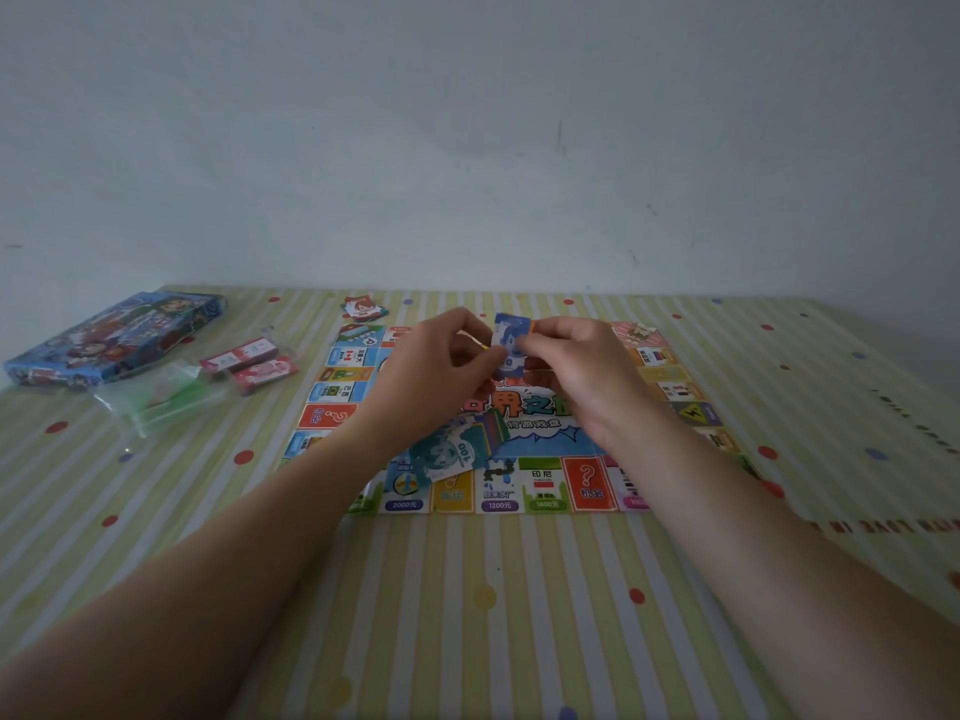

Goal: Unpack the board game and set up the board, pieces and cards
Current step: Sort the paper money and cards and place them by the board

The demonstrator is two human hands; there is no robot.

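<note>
board (589,485) middle hidden under left hand (441,366) and right hand (576,371) | blue card (511,337) half covered | clear bag (156,397) insides blurry | pink packs (249,361) words too small

The surface (810,356) wears a cloth (519,641) of pale green, white and grey stripes, scattered with red, blue and yellow dots (243,456). Dark lettering (883,525) runs along its right side. Behind it stands a plain pale wall (363,122) with a few small dark scuffs (560,131).
</note>
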